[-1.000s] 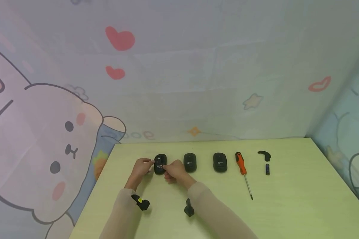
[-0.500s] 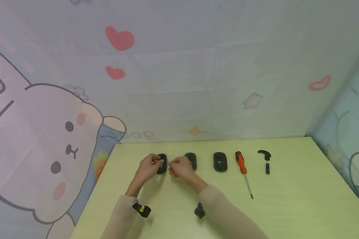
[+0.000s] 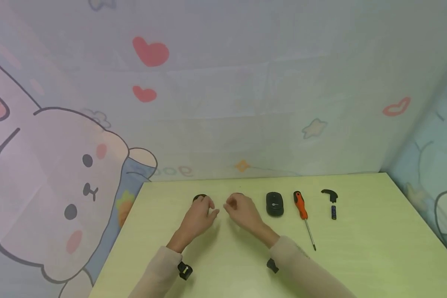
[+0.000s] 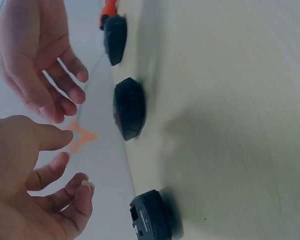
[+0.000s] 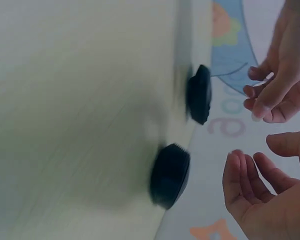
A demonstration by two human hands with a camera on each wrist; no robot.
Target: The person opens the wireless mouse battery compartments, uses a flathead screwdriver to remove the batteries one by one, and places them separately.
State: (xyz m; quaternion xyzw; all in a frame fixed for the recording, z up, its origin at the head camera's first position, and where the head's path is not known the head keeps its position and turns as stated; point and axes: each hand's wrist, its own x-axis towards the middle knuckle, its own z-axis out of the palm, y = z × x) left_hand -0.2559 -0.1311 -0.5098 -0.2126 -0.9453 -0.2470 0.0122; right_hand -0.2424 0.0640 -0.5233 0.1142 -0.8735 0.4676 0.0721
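My left hand (image 3: 198, 219) hovers in front of the leftmost black computer mouse (image 3: 200, 197), hiding most of it. In the left wrist view that mouse lies underside up, with a dark recess and a label showing. My right hand (image 3: 246, 213) is raised before the middle black mouse (image 4: 130, 109), almost covering it in the head view. Both hands have loosely bent fingers, face each other with a gap between, and hold nothing visible. A third black mouse (image 3: 275, 204) lies logo up to the right of my right hand.
Right of the third mouse lies a screwdriver (image 3: 300, 206) with an orange and black handle, its tip toward me. Farther right are a curved black plastic piece (image 3: 330, 195) and a small battery (image 3: 333, 212). A printed cloth backdrop (image 3: 223, 103) rises behind the table (image 3: 357, 256).
Both hands have left the leftmost mouse, which they were touching a second ago. They have drawn back and to the right, the right hand now in front of the middle mouse.
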